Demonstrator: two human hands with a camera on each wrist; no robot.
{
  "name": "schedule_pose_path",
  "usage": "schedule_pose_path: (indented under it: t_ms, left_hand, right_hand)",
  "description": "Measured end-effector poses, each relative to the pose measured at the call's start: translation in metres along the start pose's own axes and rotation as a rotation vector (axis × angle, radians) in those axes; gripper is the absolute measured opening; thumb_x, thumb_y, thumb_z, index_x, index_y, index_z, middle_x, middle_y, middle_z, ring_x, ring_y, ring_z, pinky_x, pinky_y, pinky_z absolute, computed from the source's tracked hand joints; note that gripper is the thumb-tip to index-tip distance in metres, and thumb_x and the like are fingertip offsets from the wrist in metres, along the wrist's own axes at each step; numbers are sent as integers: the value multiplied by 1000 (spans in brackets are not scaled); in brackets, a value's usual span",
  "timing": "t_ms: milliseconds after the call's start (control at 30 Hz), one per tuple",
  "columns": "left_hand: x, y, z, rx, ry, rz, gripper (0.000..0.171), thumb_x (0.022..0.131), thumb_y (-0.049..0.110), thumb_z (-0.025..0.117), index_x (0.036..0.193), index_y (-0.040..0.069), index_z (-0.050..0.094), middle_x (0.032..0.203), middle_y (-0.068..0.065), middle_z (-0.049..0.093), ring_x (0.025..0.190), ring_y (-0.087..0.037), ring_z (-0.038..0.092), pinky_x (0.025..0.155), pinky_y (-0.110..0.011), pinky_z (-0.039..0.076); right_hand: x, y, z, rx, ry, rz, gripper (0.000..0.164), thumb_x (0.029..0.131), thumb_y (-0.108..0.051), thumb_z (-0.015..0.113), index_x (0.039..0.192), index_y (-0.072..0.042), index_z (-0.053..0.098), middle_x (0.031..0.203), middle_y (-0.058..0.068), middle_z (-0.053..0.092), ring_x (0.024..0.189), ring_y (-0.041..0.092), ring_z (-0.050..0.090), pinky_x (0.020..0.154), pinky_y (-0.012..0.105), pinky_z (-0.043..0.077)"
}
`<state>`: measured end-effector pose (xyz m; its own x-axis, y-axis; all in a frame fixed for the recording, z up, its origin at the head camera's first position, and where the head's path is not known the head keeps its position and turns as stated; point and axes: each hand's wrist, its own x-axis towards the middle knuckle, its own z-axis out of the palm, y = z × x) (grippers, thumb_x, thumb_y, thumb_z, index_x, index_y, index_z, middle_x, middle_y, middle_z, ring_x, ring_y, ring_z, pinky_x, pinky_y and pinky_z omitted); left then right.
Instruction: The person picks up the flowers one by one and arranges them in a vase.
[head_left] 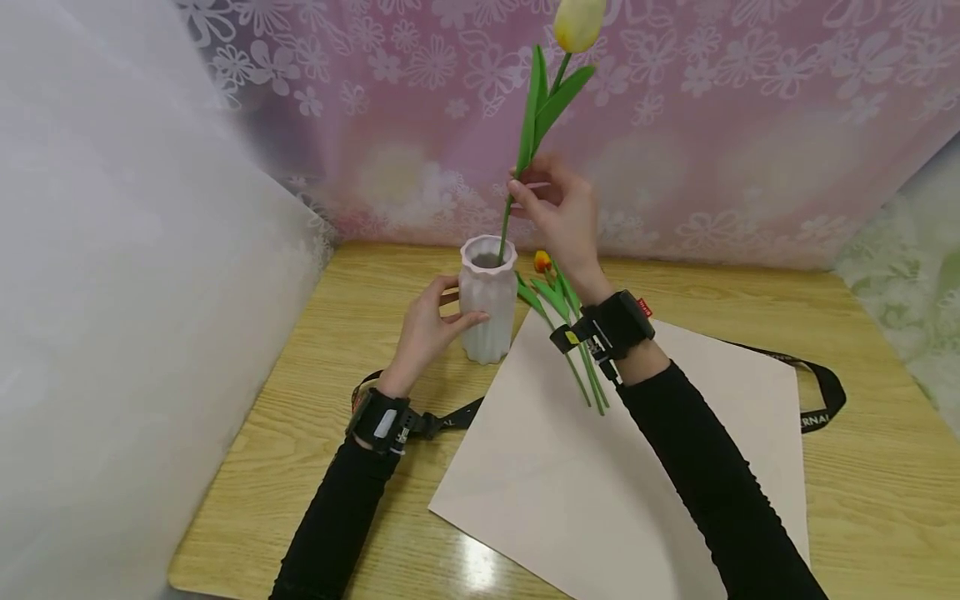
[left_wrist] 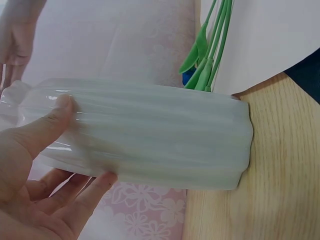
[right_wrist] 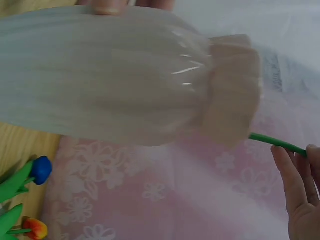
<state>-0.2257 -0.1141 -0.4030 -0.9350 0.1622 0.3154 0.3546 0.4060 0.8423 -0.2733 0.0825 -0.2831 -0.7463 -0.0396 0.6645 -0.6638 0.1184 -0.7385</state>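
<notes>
A white ribbed vase (head_left: pixel 487 340) with a scalloped rim stands upright on the table, and my left hand (head_left: pixel 429 329) grips its side, thumb on the front and fingers behind. Above it, my right hand (head_left: pixel 564 212) pinches the green stem of a pale yellow tulip (head_left: pixel 579 25). The stem's lower end is inside the vase mouth; how deep it reaches is hidden. In the right wrist view, the stem (right_wrist: pixel 276 142) passes from the rim to my fingers. Beside the vase lie more tulips, with an orange-red bloom (head_left: pixel 542 262) and a blue bloom (right_wrist: pixel 42 170).
A large pale flat sheet (head_left: pixel 600 500) covers part of the wooden table (head_left: pixel 262 467), under the loose stems. A black strap (head_left: pixel 828 392) with white lettering lies at its right side. Behind the table hangs a pink flowered curtain (head_left: pixel 420 108); white cloth (head_left: pixel 112 292) is at left.
</notes>
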Motion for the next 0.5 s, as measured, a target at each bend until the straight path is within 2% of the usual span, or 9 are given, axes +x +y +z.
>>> schedule_pose_path:
  t_ms: [167,367,500]
  left_hand:
    - [1,1,0,-7,-3,-5,62,86,23,83,136,2,55,139,-16,57,125,-34,59,90,-36,59]
    - [1,0,0,-9,-6,-12,61,87,23,83,136,2,55,139,-15,58,125,-34,59,91,-36,59]
    - [0,1,0,2,-5,-12,61,87,24,83,136,2,55,139,-15,58,125,-33,59,90,-37,59]
  right_hand:
    - [-8,15,-3,-133,-30,62,22,95,-11,73,111,3,71,104,18,71,86,28,72,81,31,61]
    - [-16,26,-2,-312,-145,144,23,95,-19,74,109,-1,72,105,15,73,95,30,70,86,39,58]
    - [-20,29,-2,-349,-227,208,24,95,-21,74,110,-2,72,106,15,73,98,30,71,85,42,58]
